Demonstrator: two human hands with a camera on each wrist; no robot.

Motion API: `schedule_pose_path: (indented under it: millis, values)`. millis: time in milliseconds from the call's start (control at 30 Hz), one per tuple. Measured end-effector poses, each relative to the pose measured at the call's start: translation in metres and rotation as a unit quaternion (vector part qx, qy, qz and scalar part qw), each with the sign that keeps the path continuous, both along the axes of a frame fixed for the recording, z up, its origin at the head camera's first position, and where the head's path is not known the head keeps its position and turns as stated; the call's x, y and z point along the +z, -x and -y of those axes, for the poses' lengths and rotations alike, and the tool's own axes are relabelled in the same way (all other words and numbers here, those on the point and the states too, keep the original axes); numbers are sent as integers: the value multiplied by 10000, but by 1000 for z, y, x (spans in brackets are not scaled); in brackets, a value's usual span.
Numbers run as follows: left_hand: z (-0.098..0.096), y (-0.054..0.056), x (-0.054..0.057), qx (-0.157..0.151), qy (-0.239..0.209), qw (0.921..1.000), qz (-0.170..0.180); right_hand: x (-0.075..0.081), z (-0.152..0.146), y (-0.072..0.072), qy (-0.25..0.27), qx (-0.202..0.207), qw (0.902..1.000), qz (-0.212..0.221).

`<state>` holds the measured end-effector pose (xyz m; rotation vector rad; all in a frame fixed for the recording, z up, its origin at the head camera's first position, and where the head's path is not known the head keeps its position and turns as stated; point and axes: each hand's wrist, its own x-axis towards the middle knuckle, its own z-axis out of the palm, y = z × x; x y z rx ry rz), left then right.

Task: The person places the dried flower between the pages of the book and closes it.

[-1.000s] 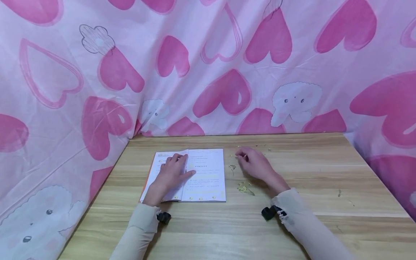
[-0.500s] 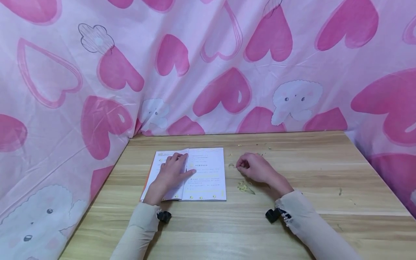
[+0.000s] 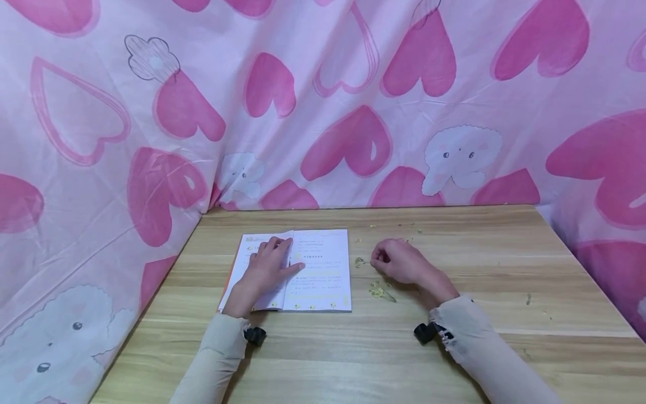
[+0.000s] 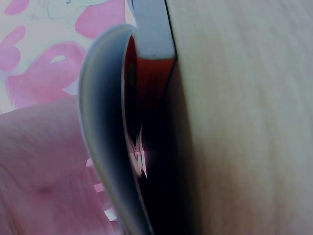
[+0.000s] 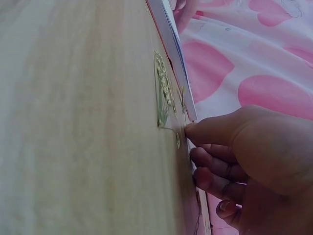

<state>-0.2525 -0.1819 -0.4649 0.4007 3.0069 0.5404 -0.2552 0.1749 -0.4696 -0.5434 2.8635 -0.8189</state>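
Note:
An open book (image 3: 323, 289) with printed pages lies on the table at centre left in the head view. My left hand (image 3: 266, 266) rests on its left page and gutter, fingers spread and thumb reaching onto the right page. A curled page (image 4: 102, 122) fills much of the left wrist view beside that hand. To the right of the book, my right hand (image 3: 402, 262) pinches the thin stem of a small dried flower sprig (image 3: 359, 261) between thumb and forefinger, low over the table. A larger yellow-green dried flower cluster (image 3: 377, 290) lies just nearer to me.
Loose dried bits (image 3: 419, 231) are scattered toward the back of the wooden table (image 3: 328, 359). A few more scraps (image 3: 528, 299) lie at the right. A pink heart-patterned curtain (image 3: 348, 140) hangs behind and along both sides.
My right hand has come a little toward me and pinched the sprig's stem, which now points right instead of toward me. My left hand has stayed on the book.

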Motion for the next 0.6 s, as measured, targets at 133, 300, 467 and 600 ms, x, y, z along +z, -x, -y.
schedule_pose_path:
  millis: [133,300,467,600]
  values:
    - [-1,0,1,25,36,10000,21,-2,1,0,-235,133,9993,-263]
    - [-1,-1,0,2,5,10000,15,-6,0,0,-210,52,9995,-249]
    - [-2,-1,-1,-72,121,9999,64,-5,3,-3,15,-201,9995,-229]
    - [-1,-1,0,-81,273,9996,35,-4,16,-4,195,-173,9985,-474]
